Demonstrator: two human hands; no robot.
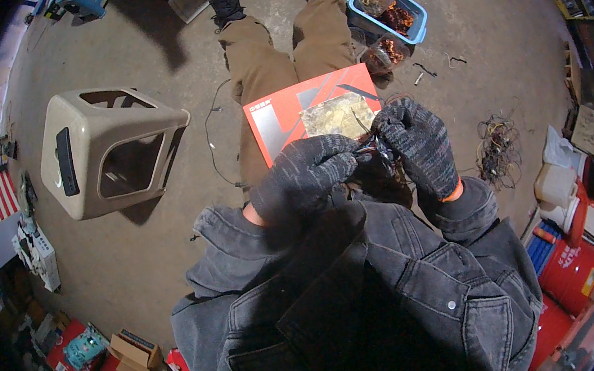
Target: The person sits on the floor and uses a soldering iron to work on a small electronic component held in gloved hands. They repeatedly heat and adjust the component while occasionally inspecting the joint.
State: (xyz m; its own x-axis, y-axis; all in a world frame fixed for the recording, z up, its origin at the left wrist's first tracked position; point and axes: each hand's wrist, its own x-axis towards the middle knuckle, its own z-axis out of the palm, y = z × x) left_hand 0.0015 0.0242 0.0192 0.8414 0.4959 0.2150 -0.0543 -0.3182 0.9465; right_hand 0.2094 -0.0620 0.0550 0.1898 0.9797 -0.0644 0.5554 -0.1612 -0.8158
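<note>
Both my hands wear dark grey knit gloves and meet over my lap. Between the fingertips of my left hand (303, 176) and my right hand (419, 145) is a small bundle of dark wires (380, 150), which both pinch. Its finer details are too small to make out. Under and beyond the hands, a red, white and grey flat box (278, 126) rests across my thighs. On it lies a worn, yellowish flat plate (330, 117), with a thin dark piece at its right part. The near edge of the box is partly covered by my left hand.
A blue basket (420, 31) with copper-coloured scrap stands beyond my right leg, beside a clear tub (372, 56) of similar scrap. A wire tangle (500, 151) lies to the right. At left a beige plastic stool (66, 112) lies tipped over, near a thin cable (213, 151).
</note>
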